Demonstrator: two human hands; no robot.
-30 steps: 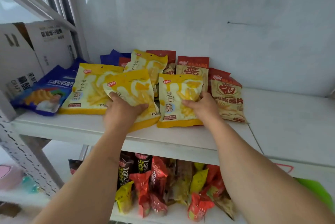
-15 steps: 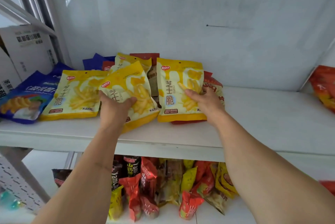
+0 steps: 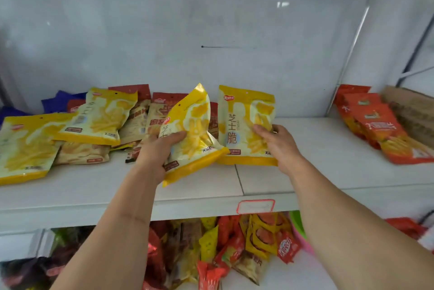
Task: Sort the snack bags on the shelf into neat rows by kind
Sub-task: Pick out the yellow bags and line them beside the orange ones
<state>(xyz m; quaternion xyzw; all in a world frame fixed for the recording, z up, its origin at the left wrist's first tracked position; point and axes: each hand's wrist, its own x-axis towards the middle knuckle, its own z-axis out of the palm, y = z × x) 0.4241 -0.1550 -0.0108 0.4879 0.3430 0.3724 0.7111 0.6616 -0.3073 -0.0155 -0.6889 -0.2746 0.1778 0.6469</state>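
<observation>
Up on the white shelf [image 3: 305,172], both hands are busy with yellow snack bags. The left hand [image 3: 156,151] grips a tilted yellow bag [image 3: 195,134], thumb across its front and fingers curled behind, its lower corner hanging out over the shelf's front part. The right hand [image 3: 279,143] holds an upright yellow bag [image 3: 242,123] by its right edge, fingers laid on the front, the bag's bottom edge resting on the shelf just right of the tilted one; the two bags touch or nearly touch at the bottom. Left of the tilted bag lie two more yellow bags [image 3: 98,118], one overlapping the other, with red-and-tan bags [image 3: 155,113] and blue bags [image 3: 61,101] jumbled behind and under them. Well to the right of the upright bag, a stack of orange bags [image 3: 380,125] leans by a cardboard box [image 3: 413,113]. Below the shelf's front edge, which carries a red-bordered label [image 3: 256,206], mixed snack packets [image 3: 234,249] crowd the lower level.
</observation>
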